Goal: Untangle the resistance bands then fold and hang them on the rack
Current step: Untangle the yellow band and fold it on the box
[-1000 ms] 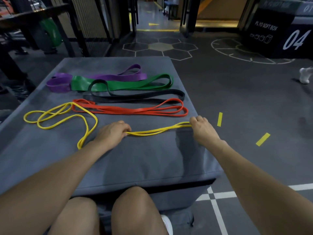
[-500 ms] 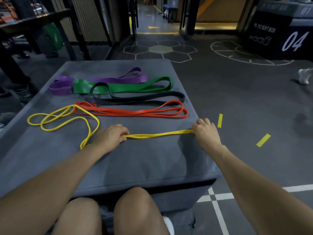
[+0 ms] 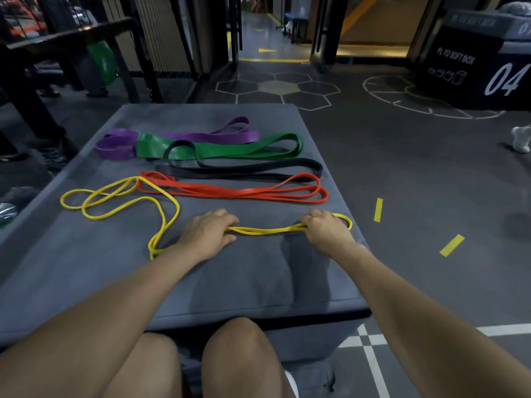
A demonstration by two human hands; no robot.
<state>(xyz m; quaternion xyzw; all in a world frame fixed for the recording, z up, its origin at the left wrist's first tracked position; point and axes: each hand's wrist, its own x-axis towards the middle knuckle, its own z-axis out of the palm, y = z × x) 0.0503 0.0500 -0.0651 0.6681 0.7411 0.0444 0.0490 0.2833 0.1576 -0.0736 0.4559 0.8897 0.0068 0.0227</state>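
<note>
Yellow band (image 3: pixel 161 208) is the one in work, lying on the near part of the gray padded box (image 3: pixel 258 282). Left hand (image 3: pixel 208 232) pinches its strands mid-length. Right hand (image 3: pixel 326 228) has its fingers curled round the right-end loop, which pokes out past the knuckles at the box's right edge. Between the hands the doubled stretch sags slightly; the rest trails left in loose, overlapping coils, one coil crossing the red band's (image 3: pixel 235 192) left tip.

Progress, my read: red, black (image 3: pixel 238 169), green (image 3: pixel 218 149) and purple (image 3: pixel 184 136) bands lie separated in flat rows behind. Yellow is untangled but only starting its fold. All hanging remains; no rack identifiable in view.

Versus half a second ago: right hand moved inward, so the span went from taut to slack and the end loop now shows. Left hand barely shifted.
</note>
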